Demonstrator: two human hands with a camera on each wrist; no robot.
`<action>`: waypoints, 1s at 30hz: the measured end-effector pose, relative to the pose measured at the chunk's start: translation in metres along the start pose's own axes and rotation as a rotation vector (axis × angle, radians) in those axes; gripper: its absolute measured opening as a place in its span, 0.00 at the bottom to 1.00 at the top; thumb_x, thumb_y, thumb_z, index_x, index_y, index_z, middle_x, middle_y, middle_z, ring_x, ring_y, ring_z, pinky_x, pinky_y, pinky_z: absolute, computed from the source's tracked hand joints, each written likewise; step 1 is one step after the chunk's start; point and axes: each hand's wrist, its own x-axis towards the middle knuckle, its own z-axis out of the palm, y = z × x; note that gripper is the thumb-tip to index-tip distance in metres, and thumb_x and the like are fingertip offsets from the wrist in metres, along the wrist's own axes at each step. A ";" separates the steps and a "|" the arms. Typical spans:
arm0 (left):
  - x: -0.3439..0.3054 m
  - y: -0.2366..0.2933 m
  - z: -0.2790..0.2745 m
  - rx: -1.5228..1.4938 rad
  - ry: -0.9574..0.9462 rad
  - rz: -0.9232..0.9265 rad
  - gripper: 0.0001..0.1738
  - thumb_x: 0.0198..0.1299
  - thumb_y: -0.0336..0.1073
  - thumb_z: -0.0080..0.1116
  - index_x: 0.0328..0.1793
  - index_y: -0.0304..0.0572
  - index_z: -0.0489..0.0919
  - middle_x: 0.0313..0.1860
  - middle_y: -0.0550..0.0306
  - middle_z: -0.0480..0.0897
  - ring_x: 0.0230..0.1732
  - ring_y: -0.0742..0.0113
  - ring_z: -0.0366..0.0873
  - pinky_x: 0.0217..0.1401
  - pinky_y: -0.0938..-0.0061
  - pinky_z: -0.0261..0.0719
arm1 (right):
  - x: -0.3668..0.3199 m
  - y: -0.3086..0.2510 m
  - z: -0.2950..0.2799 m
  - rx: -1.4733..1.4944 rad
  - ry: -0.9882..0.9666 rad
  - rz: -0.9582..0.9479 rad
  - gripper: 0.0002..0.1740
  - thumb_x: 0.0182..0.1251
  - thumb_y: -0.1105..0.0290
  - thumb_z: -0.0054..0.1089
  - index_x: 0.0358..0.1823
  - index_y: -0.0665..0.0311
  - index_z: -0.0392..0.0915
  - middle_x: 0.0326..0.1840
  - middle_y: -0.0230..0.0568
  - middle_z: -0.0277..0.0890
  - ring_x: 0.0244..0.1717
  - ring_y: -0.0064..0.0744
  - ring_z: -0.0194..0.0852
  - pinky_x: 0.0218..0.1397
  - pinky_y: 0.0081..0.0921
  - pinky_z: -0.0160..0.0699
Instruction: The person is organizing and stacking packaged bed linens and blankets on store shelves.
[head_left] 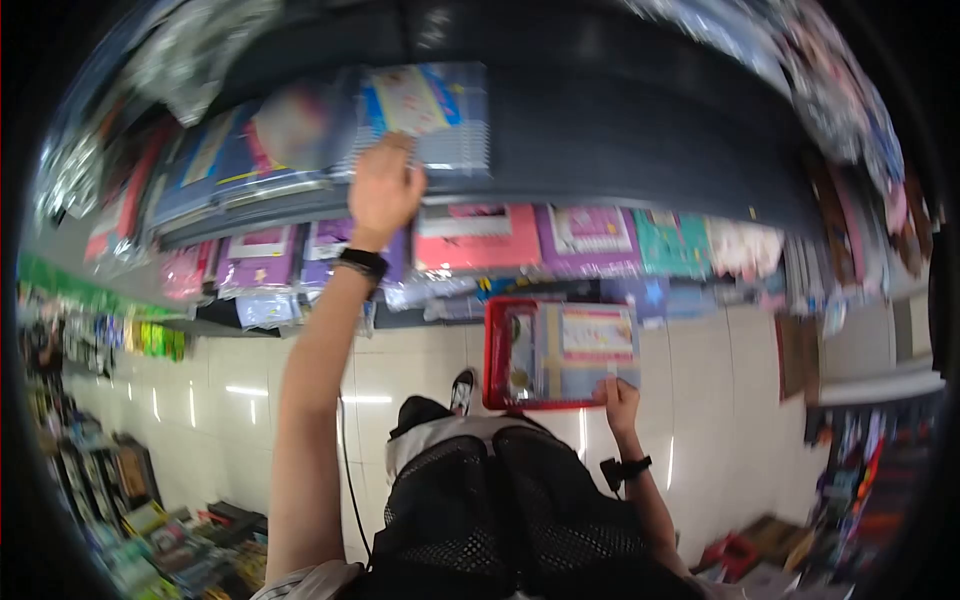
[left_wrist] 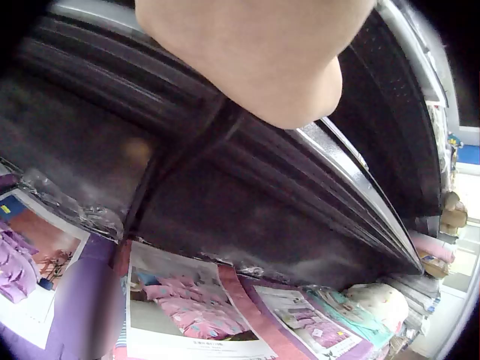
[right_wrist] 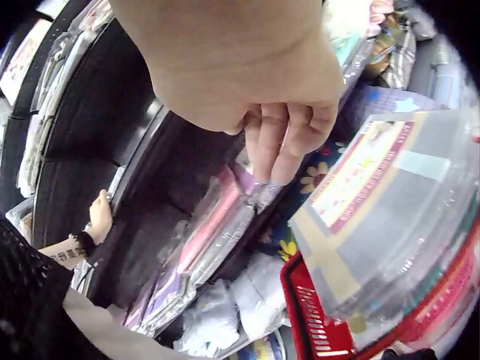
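On the upper dark shelf lies a clear-wrapped grey-blue package (head_left: 455,145) with a blue and yellow label. My left hand (head_left: 385,195) reaches up over its lower left part, fingers extended onto the wrap. In the left wrist view only the heel of that hand (left_wrist: 262,60) shows. My right hand (head_left: 618,400) overlaps the near right corner of a clear packet (head_left: 585,345) lying in a red basket (head_left: 494,350). In the right wrist view, the fingers (right_wrist: 274,139) hang loosely curled, with nothing visible in them, beside the packet and basket (right_wrist: 319,319).
More wrapped packages (head_left: 225,165) lie left on the upper shelf. Purple, coral (head_left: 475,240) and teal (head_left: 675,243) packages line the shelf below its front edge. A shoe (head_left: 461,390) stands on the tiled floor left of the basket. Goods are piled at the lower left (head_left: 185,550).
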 end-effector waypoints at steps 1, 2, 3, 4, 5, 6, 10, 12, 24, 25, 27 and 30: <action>0.002 0.002 -0.002 0.043 0.008 0.037 0.21 0.61 0.38 0.60 0.59 0.36 0.80 0.60 0.44 0.82 0.62 0.46 0.78 0.66 0.55 0.72 | -0.011 0.017 -0.004 -0.113 0.023 -0.060 0.23 0.81 0.60 0.53 0.32 0.72 0.83 0.22 0.39 0.82 0.23 0.24 0.79 0.30 0.26 0.76; 0.001 0.002 0.000 0.086 0.000 0.050 0.21 0.62 0.38 0.59 0.59 0.36 0.81 0.61 0.45 0.82 0.63 0.47 0.78 0.67 0.55 0.71 | -0.022 0.033 -0.004 -0.074 0.019 0.039 0.23 0.79 0.59 0.54 0.31 0.72 0.82 0.22 0.38 0.82 0.24 0.26 0.80 0.31 0.26 0.77; 0.001 0.004 0.000 0.092 0.004 0.056 0.20 0.64 0.39 0.58 0.60 0.37 0.81 0.62 0.47 0.83 0.64 0.49 0.78 0.67 0.56 0.71 | -0.032 0.045 -0.003 -0.031 0.012 0.129 0.23 0.78 0.59 0.56 0.30 0.73 0.82 0.22 0.38 0.82 0.25 0.29 0.81 0.31 0.26 0.78; 0.001 0.004 -0.001 0.109 -0.006 0.070 0.20 0.65 0.38 0.57 0.60 0.37 0.81 0.62 0.48 0.83 0.65 0.50 0.78 0.67 0.56 0.71 | -0.043 0.049 0.001 0.054 0.012 0.289 0.23 0.76 0.55 0.59 0.31 0.70 0.81 0.22 0.38 0.82 0.25 0.27 0.81 0.30 0.25 0.75; 0.002 0.004 -0.001 0.132 -0.011 0.083 0.19 0.66 0.38 0.56 0.60 0.38 0.81 0.62 0.49 0.83 0.65 0.51 0.78 0.67 0.56 0.71 | -0.050 0.052 0.005 0.142 0.009 0.442 0.23 0.74 0.51 0.61 0.32 0.67 0.81 0.23 0.37 0.82 0.24 0.26 0.81 0.28 0.24 0.73; 0.002 0.006 -0.001 0.122 -0.026 0.096 0.19 0.66 0.38 0.56 0.60 0.38 0.81 0.62 0.49 0.83 0.65 0.51 0.78 0.67 0.56 0.71 | -0.055 0.058 0.005 0.146 -0.036 0.568 0.26 0.68 0.44 0.66 0.36 0.65 0.81 0.26 0.38 0.83 0.25 0.26 0.82 0.28 0.22 0.70; 0.002 0.006 0.000 0.137 -0.047 0.092 0.19 0.70 0.38 0.51 0.62 0.39 0.81 0.64 0.49 0.82 0.65 0.53 0.78 0.68 0.58 0.70 | -0.054 0.083 0.024 0.280 -0.087 0.857 0.34 0.62 0.38 0.70 0.49 0.64 0.79 0.38 0.43 0.86 0.30 0.31 0.84 0.32 0.26 0.73; 0.002 0.005 0.001 0.149 -0.044 0.095 0.19 0.71 0.39 0.51 0.61 0.40 0.81 0.63 0.49 0.83 0.65 0.53 0.78 0.67 0.58 0.70 | -0.046 0.095 0.034 0.379 -0.045 0.892 0.36 0.60 0.38 0.71 0.52 0.64 0.77 0.39 0.43 0.85 0.30 0.32 0.84 0.31 0.26 0.72; 0.002 0.004 0.003 0.186 -0.045 0.111 0.20 0.72 0.40 0.49 0.62 0.40 0.81 0.63 0.48 0.83 0.64 0.51 0.79 0.67 0.58 0.70 | -0.006 0.085 0.074 0.580 0.223 0.835 0.25 0.53 0.57 0.84 0.41 0.67 0.80 0.29 0.37 0.78 0.18 0.30 0.74 0.15 0.24 0.58; 0.001 0.004 0.003 0.187 -0.044 0.111 0.20 0.72 0.40 0.49 0.62 0.40 0.81 0.63 0.48 0.83 0.64 0.51 0.79 0.67 0.58 0.70 | -0.005 0.085 0.074 0.580 0.223 0.833 0.25 0.53 0.57 0.84 0.41 0.67 0.80 0.29 0.37 0.78 0.18 0.30 0.74 0.15 0.24 0.58; 0.002 0.003 0.003 0.183 -0.050 0.108 0.20 0.72 0.40 0.49 0.62 0.40 0.81 0.63 0.48 0.83 0.63 0.51 0.79 0.67 0.57 0.70 | -0.003 0.089 0.074 0.631 0.234 0.936 0.23 0.54 0.61 0.83 0.41 0.67 0.79 0.27 0.35 0.76 0.15 0.29 0.71 0.14 0.25 0.57; 0.002 0.004 0.002 0.179 -0.048 0.111 0.20 0.71 0.40 0.49 0.62 0.40 0.81 0.63 0.48 0.83 0.64 0.51 0.78 0.67 0.57 0.70 | -0.002 0.099 0.076 0.623 0.303 0.913 0.21 0.55 0.64 0.82 0.41 0.65 0.79 0.25 0.35 0.75 0.13 0.28 0.68 0.12 0.26 0.54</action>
